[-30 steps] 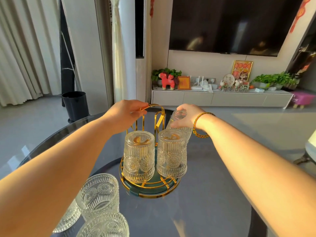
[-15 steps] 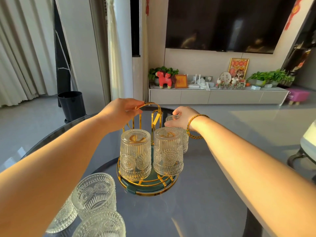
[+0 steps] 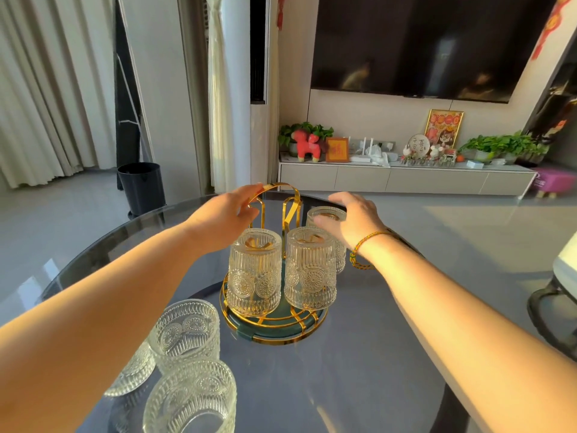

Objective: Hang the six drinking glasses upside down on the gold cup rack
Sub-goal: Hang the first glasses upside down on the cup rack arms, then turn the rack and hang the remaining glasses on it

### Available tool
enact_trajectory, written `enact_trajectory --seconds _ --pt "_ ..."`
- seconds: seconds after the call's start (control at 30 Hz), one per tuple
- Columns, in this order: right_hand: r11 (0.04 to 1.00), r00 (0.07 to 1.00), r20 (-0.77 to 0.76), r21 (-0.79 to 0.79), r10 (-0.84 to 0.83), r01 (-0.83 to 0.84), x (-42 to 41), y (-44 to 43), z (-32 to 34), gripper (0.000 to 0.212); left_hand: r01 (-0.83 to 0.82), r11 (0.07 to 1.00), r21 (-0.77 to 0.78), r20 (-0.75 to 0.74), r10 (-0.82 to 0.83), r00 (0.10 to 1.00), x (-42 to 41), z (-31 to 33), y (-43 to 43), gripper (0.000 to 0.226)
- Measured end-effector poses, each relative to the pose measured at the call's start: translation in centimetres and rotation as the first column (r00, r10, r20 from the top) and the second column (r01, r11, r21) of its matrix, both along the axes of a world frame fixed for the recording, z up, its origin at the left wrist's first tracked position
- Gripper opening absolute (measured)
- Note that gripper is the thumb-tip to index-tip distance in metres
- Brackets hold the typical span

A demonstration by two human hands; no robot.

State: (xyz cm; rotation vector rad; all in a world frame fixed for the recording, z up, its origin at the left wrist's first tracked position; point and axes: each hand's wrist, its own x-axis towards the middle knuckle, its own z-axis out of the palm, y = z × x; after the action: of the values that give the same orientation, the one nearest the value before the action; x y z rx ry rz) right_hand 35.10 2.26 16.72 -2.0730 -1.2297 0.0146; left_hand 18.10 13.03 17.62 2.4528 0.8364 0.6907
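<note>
The gold cup rack (image 3: pixel 274 334) with a green base stands mid-table. Three ribbed glasses hang upside down on it: front left glass (image 3: pixel 253 273), front right glass (image 3: pixel 310 268), and a back right glass (image 3: pixel 327 215). My left hand (image 3: pixel 224 214) grips the rack's gold top handle (image 3: pixel 281 186). My right hand (image 3: pixel 356 220) hovers with spread fingers just over and beside the back right glass, holding nothing. Three more glasses stand upright at the near left: upper one (image 3: pixel 185 334), nearest one (image 3: pixel 190 398), and one partly hidden under my left forearm (image 3: pixel 132 373).
The round dark glass table (image 3: pixel 343 370) drops off at its curved edge to the right and far side. A dark chair (image 3: pixel 552 307) sits at the right edge. A black bin (image 3: pixel 141 187) stands on the floor beyond the table.
My right hand set the third glass down onto the rack's back right peg and let go, its fingers now spread. My left hand stayed on the handle.
</note>
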Motion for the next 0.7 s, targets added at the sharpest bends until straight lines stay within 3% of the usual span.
enact_trajectory --seconds 0.1,0.23,0.4,0.5,0.6,0.7 --pt "0.979 1.000 -0.006 0.204 0.023 -0.021 -2.5 -2.3 -1.0 0.042 -0.038 0.999 0.003 0.016 0.038 0.999 -2.0 -1.2 -0.6 0.043" --pt "0.949 0.976 -0.147 0.293 0.162 -0.114 -7.4 -5.7 -4.2 0.040 -0.101 0.994 0.029 -0.023 0.102 0.995 -5.9 -3.7 -1.6 0.039" --pt "0.856 0.941 -0.271 0.515 0.203 -0.036 -11.4 -8.9 -7.6 0.041 -0.165 0.986 0.024 0.015 0.164 0.986 -10.7 -6.6 -3.7 0.037" --pt "0.916 0.832 -0.432 0.347 0.348 -0.203 -13.8 -10.0 -10.3 0.057 -0.230 0.971 0.071 -0.032 0.233 0.972 -12.8 -8.1 -4.6 0.038" --pt "0.908 0.732 -0.552 0.129 0.400 -0.399 -16.0 -10.4 -13.0 0.083 -0.276 0.955 0.107 -0.091 0.286 0.954 -13.6 -8.6 -4.8 0.044" --pt "0.896 0.714 -0.590 0.037 0.377 -0.442 -17.2 -9.8 -14.7 0.099 -0.295 0.942 0.158 -0.099 0.313 0.945 -13.8 -8.8 -4.6 0.048"
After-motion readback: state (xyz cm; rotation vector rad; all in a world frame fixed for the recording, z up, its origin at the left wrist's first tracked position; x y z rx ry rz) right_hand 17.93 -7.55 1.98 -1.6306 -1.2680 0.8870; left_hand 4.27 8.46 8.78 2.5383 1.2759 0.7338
